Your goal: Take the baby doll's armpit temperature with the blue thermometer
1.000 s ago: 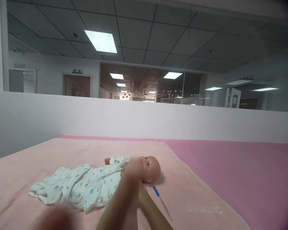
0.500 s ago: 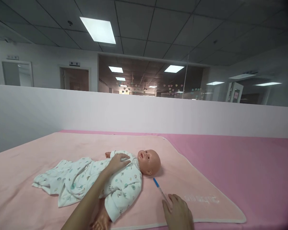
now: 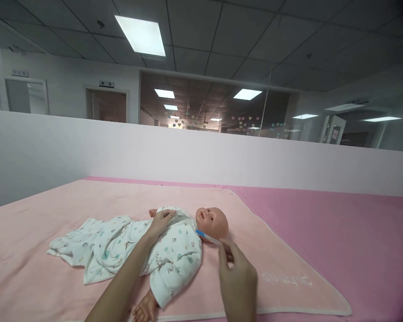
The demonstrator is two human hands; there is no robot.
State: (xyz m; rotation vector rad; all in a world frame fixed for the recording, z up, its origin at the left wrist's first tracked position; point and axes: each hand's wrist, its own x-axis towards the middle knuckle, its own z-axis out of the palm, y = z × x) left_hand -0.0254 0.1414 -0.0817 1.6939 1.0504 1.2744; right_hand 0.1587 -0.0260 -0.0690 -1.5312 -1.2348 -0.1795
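Observation:
A baby doll lies on its back, head toward the right, dressed in a white printed baby gown. On the gown's chest, my left hand has its fingers closed on a fold of the cloth near the neckline. My right hand pinches one end of a slim whitish stick between thumb and fingers. Its blue end points left and lies in front of the doll's neck and collar. I cannot tell whether that tip touches the cloth.
Under the doll spreads a peach blanket with a pale border, over a pink surface. A low white partition runs behind, with glass above it.
My right hand has lifted the stick off the blanket and brought it up and left to the doll's collar. My left hand's fingers went from lying flat to gripping the gown.

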